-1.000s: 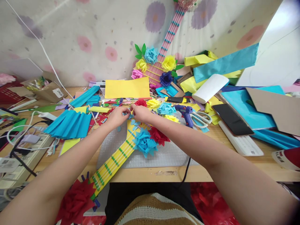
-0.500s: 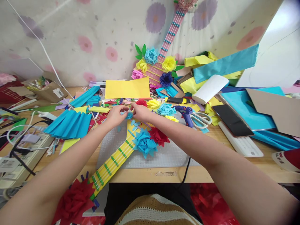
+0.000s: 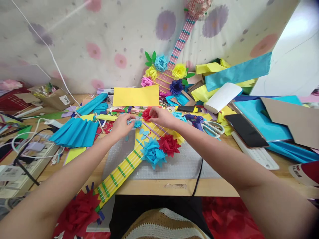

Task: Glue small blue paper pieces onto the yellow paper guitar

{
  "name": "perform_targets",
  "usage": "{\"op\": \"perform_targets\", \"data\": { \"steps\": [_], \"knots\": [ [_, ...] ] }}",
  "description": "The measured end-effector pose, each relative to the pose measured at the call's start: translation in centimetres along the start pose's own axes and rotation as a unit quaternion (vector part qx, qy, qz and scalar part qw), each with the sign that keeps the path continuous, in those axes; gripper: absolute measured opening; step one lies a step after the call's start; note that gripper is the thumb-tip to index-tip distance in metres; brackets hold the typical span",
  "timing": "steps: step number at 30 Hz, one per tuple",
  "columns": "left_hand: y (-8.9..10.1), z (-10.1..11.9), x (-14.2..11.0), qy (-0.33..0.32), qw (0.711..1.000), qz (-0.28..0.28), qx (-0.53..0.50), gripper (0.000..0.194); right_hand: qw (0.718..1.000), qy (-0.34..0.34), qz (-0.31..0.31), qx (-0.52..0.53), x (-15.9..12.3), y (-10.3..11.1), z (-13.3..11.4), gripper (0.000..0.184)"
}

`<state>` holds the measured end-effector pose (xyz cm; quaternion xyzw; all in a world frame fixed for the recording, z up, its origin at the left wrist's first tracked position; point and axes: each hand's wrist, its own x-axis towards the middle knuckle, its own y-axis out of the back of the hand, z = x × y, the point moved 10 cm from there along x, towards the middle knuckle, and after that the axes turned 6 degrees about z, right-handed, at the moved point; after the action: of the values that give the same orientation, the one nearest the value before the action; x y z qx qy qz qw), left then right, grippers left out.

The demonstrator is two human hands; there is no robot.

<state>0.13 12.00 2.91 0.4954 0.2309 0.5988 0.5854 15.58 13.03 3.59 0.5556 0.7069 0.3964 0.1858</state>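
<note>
A yellow paper guitar (image 3: 124,169) with green frets and white strings lies slanted on the grey cutting mat (image 3: 184,169). My left hand (image 3: 122,125) is at its upper left edge, fingers curled round the left side of a small blue paper flower (image 3: 137,123). My right hand (image 3: 161,117) reaches over the guitar body, with its bent fingers on the right side of a red paper flower (image 3: 146,113). Large blue (image 3: 154,153) and red (image 3: 169,145) flowers sit on the body. Another big red flower (image 3: 78,212) covers the neck's end.
Behind my right hand lie a glue gun (image 3: 195,120) and scissors (image 3: 213,128). A pink paper guitar (image 3: 178,49) leans on the wall. At left are blue crepe paper (image 3: 74,132) and a power strip (image 3: 30,172); at right, a phone (image 3: 246,130) and a cup (image 3: 305,172).
My right hand has moved right, away from the small blue flower, and is now at the red flower, which shows slightly further left and nearer. My left hand stays at the blue flower.
</note>
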Motion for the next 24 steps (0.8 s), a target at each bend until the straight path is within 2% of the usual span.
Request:
{"op": "perform_targets", "data": {
  "steps": [4,7,9,16,24],
  "knots": [
    [-0.1,2.4,-1.0,-0.086,0.994,0.009,0.063,0.02,1.0,-0.006,0.029,0.011,-1.3,2.0,2.2,0.007],
    [-1.1,4.2,-2.6,-0.155,0.978,-0.031,0.134,0.02,0.997,-0.04,0.053,0.048,-2.5,3.5,4.1,0.007],
    [-1.9,4.7,-3.5,-0.173,0.968,-0.063,0.172,0.023,0.993,-0.064,0.073,0.07,-3.3,4.4,5.3,0.006],
    [-2.8,4.1,-4.1,-0.14,0.963,-0.106,0.203,0.027,0.985,-0.067,0.11,0.114,-5.1,5.9,7.2,0.007],
    [-2.9,4.1,-3.9,-0.118,0.964,-0.12,0.207,0.031,0.983,-0.061,0.115,0.128,-5.6,6.2,6.9,0.01]
  ]
}}
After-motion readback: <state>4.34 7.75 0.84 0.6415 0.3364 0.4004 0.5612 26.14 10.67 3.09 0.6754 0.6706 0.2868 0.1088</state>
